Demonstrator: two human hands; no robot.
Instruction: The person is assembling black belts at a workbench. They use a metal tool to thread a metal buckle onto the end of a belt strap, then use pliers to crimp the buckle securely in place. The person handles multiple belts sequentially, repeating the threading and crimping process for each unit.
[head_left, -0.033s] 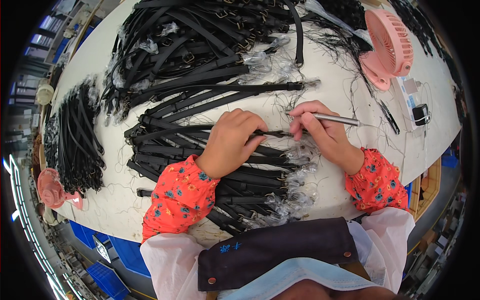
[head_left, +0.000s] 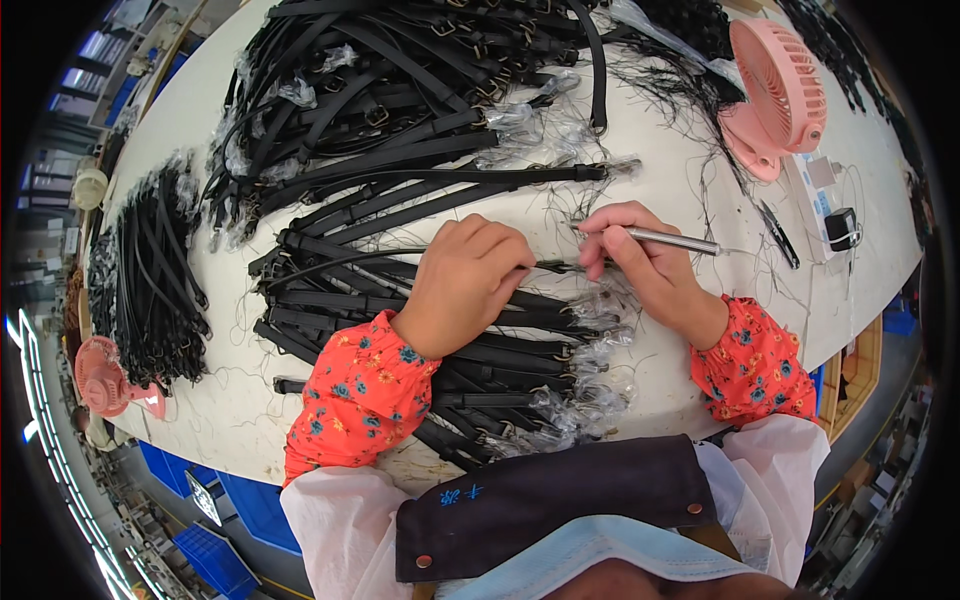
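The left hand [head_left: 468, 282] rests palm-down at the centre of the frame, fingers curled and pressing on a black strap [head_left: 400, 256] that runs across the top of a stack of black straps [head_left: 420, 330]. The right hand [head_left: 645, 262] sits just right of centre, fingers closed around a slim silver pen-like tool [head_left: 672, 238]. The tool lies nearly level, its free end pointing toward the right edge of the frame; its working tip is hidden among the fingertips, just beside the end of the pressed strap. Whether tip and strap touch cannot be told.

The stack lies on a pale worktable [head_left: 250, 400], spreading from centre left toward the lower centre. The strap ends on its right side carry clear plastic wrapping [head_left: 600, 350]. A larger heap of black straps with metal buckles [head_left: 400, 100] fills the upper centre. A bundle of thin black cords [head_left: 150, 280] lies at the left edge. A pink desk fan [head_left: 780, 90] stands at the upper right; a second pink fan [head_left: 105, 378] sits at the lower left edge. Loose black threads [head_left: 700, 100] are scattered near the upper-right fan. Both forearms wear red floral sleeves [head_left: 365, 395].
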